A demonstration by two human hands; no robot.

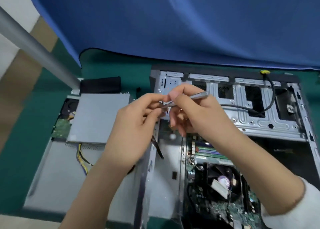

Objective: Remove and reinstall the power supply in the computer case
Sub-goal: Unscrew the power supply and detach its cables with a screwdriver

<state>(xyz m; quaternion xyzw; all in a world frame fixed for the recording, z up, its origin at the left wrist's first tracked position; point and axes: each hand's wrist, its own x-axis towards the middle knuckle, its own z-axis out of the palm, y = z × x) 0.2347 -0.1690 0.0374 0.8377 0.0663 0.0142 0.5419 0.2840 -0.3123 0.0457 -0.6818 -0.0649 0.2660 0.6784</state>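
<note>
Right, PSU is out, lying on the mat left of the case w/ wires trailing. Your right hand grips the driver; left hand pinches its tip, prob. a bit or screw. Reinstall not started.

Left hand and right hand, fingers pinched
</note>
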